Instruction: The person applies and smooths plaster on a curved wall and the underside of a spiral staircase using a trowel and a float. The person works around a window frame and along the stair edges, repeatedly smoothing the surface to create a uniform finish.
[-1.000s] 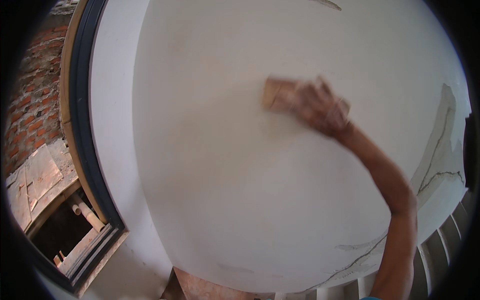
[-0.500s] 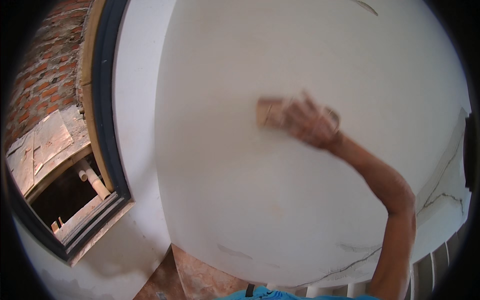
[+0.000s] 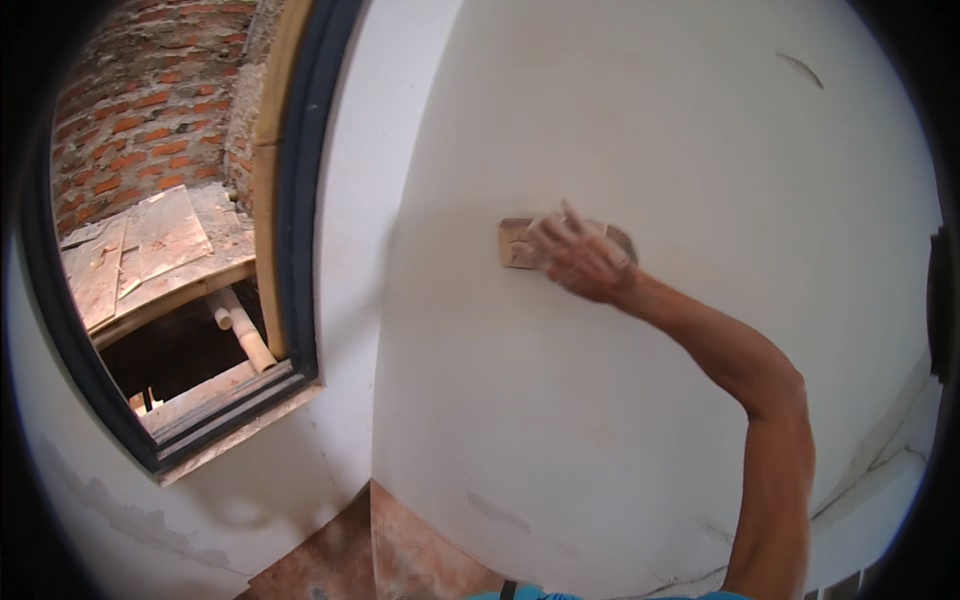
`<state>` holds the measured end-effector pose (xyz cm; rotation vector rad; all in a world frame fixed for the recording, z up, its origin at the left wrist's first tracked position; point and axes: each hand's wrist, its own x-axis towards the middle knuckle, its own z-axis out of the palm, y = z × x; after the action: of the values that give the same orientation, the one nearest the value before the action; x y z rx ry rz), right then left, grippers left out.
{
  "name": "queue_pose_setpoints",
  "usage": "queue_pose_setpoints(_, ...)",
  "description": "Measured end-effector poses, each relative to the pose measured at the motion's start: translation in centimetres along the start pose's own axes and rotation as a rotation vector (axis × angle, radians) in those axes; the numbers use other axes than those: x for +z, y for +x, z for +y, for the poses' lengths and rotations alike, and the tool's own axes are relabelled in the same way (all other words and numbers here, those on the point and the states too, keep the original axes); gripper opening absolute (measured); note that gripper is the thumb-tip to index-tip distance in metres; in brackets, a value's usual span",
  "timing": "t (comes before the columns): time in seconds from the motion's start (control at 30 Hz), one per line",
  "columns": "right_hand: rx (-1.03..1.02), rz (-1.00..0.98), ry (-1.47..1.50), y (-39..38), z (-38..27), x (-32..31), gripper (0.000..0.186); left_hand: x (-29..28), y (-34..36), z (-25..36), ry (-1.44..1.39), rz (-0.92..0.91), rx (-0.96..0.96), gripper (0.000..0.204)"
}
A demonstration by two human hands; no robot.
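My right hand (image 3: 583,262) presses a tan sanding block (image 3: 516,244) flat against a pale plastered wall (image 3: 560,400). Its fingers lie over the block and are slightly blurred. The block's left end shows beyond the fingertips, and a darker rounded end sticks out on the wrist side. The bare right arm reaches up from the lower right edge. My left hand is outside the picture.
On the left, a dark-framed window opening (image 3: 300,200) looks onto a brick wall (image 3: 150,130), boards (image 3: 165,235) and pale pipes (image 3: 245,335). Reddish-brown panels (image 3: 415,550) meet at the bottom corner. A crack (image 3: 870,465) runs across the lower right wall.
My right hand has slid the sanding block left along the wall, closer to the window-side corner. The view has turned left, showing more of the window.
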<state>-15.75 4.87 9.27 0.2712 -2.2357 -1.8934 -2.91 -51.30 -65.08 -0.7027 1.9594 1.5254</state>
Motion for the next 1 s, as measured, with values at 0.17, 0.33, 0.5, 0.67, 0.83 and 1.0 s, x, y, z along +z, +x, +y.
queue_pose_setpoints(0.17,0.625,0.069,-0.338,3.3,19.4,-2.0,0.037,1.2,0.1,2.6,-0.108,0.027,-0.005,0.014)
queue_pose_setpoints(0.33,0.567,0.599,-0.638,4.3,22.9,3.3,0.022,5.3,1.0,4.6,-0.168,-0.04,-0.017,0.015)
queue_pose_setpoints(0.5,0.199,0.15,0.016,12.5,5.8,-0.5,0.025,0.0,1.1,3.3,-0.285,0.116,-0.04,0.017)
queue_pose_setpoints(0.67,0.574,0.376,-0.565,8.3,24.3,6.3,0.044,2.6,1.5,4.4,-0.325,0.055,-0.067,0.019)
queue_pose_setpoints(0.83,0.553,0.598,-0.765,10.4,19.5,7.0,0.032,1.5,-0.2,2.4,-0.384,0.097,-0.124,0.021)
queue_pose_setpoints(1.0,0.12,0.161,0.075,14.4,1.4,3.1,0.024,-0.9,-1.8,0.2,-0.472,0.178,-0.16,0.023)
